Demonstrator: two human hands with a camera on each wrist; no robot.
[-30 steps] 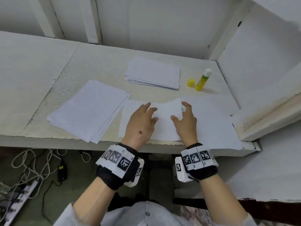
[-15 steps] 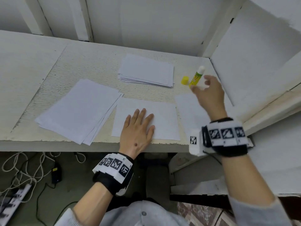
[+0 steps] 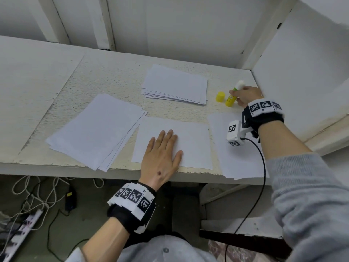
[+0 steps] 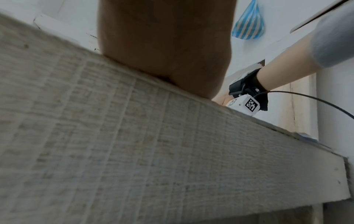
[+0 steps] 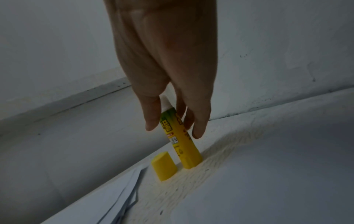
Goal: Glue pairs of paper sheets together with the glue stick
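A white desk (image 3: 105, 76) set in a corner holds the glue stick (image 3: 232, 97), upright beside its yellow cap (image 3: 220, 96) (cap off), the right hand (image 3: 247, 96) pinching it. Left of the glue stick, the left hand (image 3: 160, 157) lies flat, fingers spread, on a paper sheet (image 3: 192, 140)

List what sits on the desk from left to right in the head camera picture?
Fanned paper stack → left hand flat on a single sheet → yellow cap → glue stick → right hand gripping it.
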